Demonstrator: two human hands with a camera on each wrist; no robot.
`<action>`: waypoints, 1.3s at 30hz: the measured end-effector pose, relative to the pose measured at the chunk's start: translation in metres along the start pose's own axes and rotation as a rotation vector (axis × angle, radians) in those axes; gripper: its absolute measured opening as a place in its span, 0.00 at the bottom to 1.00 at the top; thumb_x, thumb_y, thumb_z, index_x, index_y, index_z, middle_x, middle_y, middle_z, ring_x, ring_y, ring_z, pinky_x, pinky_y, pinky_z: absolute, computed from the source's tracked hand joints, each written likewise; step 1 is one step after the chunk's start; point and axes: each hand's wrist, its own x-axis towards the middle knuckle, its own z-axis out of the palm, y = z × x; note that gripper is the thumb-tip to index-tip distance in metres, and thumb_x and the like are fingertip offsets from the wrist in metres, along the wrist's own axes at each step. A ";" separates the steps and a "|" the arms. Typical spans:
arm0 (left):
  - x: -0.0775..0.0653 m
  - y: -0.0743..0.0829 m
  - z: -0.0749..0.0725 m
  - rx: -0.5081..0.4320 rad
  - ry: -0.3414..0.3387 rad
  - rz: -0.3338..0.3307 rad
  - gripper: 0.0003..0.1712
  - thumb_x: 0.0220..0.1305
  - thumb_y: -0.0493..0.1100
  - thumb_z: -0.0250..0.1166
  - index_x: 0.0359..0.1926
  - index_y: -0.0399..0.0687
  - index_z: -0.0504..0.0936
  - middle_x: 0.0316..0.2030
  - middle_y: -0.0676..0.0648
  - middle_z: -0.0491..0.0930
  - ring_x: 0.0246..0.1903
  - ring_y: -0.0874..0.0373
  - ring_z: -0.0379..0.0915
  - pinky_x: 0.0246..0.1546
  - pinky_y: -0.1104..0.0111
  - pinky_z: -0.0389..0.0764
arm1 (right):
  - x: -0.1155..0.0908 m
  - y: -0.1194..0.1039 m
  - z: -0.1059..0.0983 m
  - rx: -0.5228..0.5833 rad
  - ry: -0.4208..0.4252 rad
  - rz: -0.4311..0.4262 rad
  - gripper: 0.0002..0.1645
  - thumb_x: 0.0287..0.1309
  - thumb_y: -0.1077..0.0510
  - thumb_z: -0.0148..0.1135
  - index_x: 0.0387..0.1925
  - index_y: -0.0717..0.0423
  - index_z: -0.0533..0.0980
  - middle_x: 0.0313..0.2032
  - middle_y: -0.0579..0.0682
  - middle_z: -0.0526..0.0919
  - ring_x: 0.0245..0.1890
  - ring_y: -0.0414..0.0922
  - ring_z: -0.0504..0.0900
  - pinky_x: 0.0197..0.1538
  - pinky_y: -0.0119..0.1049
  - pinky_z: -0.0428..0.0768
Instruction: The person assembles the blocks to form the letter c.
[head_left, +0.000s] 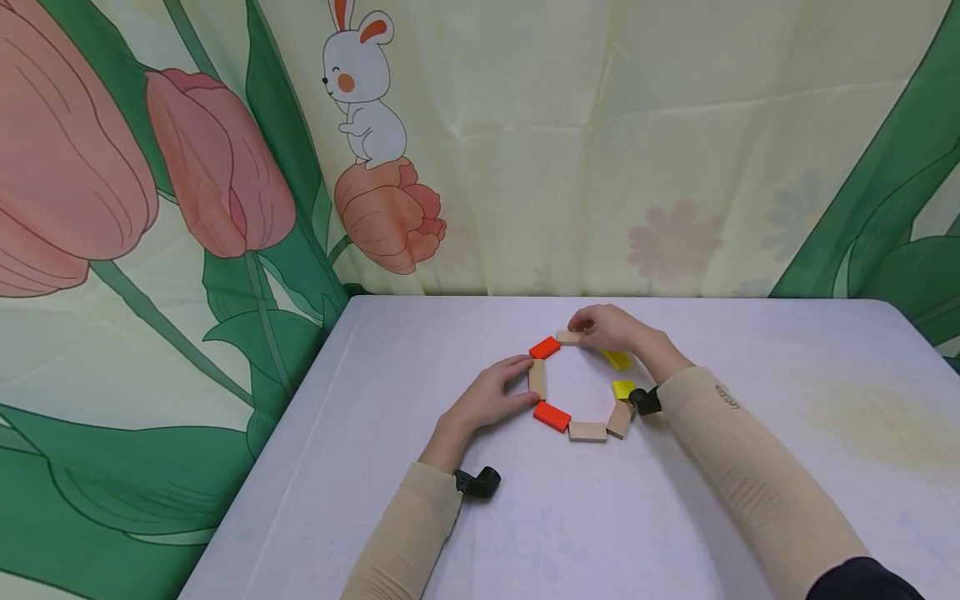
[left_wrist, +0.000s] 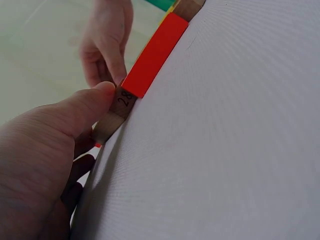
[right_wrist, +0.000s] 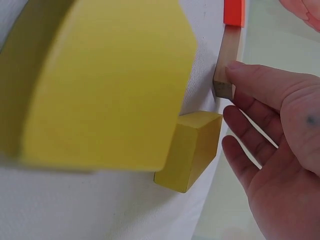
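Observation:
Several small blocks make a ring on the white tabletop. My left hand [head_left: 491,396] spans a plain wooden block [head_left: 537,379] on the ring's left side, thumb at its near end and fingers at its far end. At the far side, my right hand [head_left: 611,327] pinches another plain wooden block [head_left: 568,337] by its right end; the thumb lies on it in the right wrist view. Between these two blocks sits a red block [head_left: 545,347]. A second red block [head_left: 552,417] adjoins the left block's near end. Beneath the right hand lies a yellow block [head_left: 617,360], partly hidden.
Another yellow block [head_left: 622,389] is at the ring's right, beside the right wrist's black camera [head_left: 645,401]. Two plain wooden blocks [head_left: 587,432] form the near side. A gap separates the yellow blocks. Behind the table [head_left: 750,500] hangs a printed curtain [head_left: 540,167].

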 end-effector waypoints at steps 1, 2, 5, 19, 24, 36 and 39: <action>0.000 0.000 0.000 0.000 0.001 0.000 0.39 0.66 0.58 0.68 0.74 0.53 0.69 0.72 0.52 0.66 0.72 0.56 0.58 0.69 0.58 0.65 | 0.000 0.000 0.000 0.000 0.000 0.000 0.17 0.65 0.64 0.65 0.55 0.59 0.80 0.50 0.57 0.81 0.47 0.54 0.75 0.58 0.51 0.76; 0.000 0.000 0.000 0.001 0.001 -0.001 0.39 0.66 0.59 0.68 0.74 0.53 0.69 0.72 0.52 0.66 0.72 0.56 0.58 0.69 0.58 0.65 | 0.000 0.001 0.000 -0.001 0.001 0.000 0.17 0.65 0.64 0.65 0.55 0.59 0.80 0.50 0.57 0.81 0.47 0.54 0.75 0.58 0.51 0.76; 0.000 -0.001 0.000 0.005 0.000 -0.002 0.39 0.66 0.59 0.68 0.74 0.54 0.69 0.72 0.53 0.66 0.72 0.56 0.58 0.69 0.58 0.65 | 0.001 0.001 0.001 -0.005 0.003 -0.003 0.17 0.66 0.64 0.64 0.55 0.59 0.80 0.50 0.57 0.81 0.47 0.54 0.75 0.58 0.51 0.76; -0.001 0.000 0.000 -0.003 0.002 -0.010 0.39 0.66 0.58 0.68 0.74 0.53 0.69 0.72 0.52 0.66 0.72 0.57 0.58 0.69 0.58 0.64 | -0.005 -0.004 -0.004 0.024 0.011 0.031 0.20 0.67 0.62 0.64 0.58 0.59 0.78 0.55 0.59 0.79 0.54 0.56 0.74 0.62 0.54 0.73; -0.001 0.002 0.000 0.000 0.004 -0.007 0.39 0.67 0.58 0.68 0.74 0.53 0.69 0.72 0.52 0.66 0.72 0.56 0.58 0.69 0.58 0.64 | -0.006 -0.003 -0.007 0.027 0.018 0.025 0.21 0.67 0.61 0.64 0.59 0.60 0.78 0.55 0.60 0.78 0.56 0.58 0.72 0.65 0.56 0.71; -0.001 0.002 0.001 0.005 0.004 -0.018 0.39 0.66 0.57 0.68 0.74 0.53 0.69 0.72 0.51 0.65 0.72 0.55 0.58 0.69 0.58 0.65 | -0.015 0.001 -0.012 0.029 0.047 -0.024 0.23 0.67 0.61 0.63 0.61 0.63 0.76 0.56 0.61 0.79 0.58 0.60 0.73 0.63 0.56 0.73; -0.001 0.002 0.001 0.001 0.005 -0.015 0.39 0.66 0.57 0.68 0.74 0.53 0.69 0.72 0.51 0.65 0.72 0.56 0.58 0.69 0.58 0.64 | -0.018 0.003 -0.013 0.017 0.060 -0.034 0.23 0.67 0.61 0.63 0.61 0.64 0.75 0.56 0.62 0.79 0.59 0.60 0.72 0.63 0.57 0.73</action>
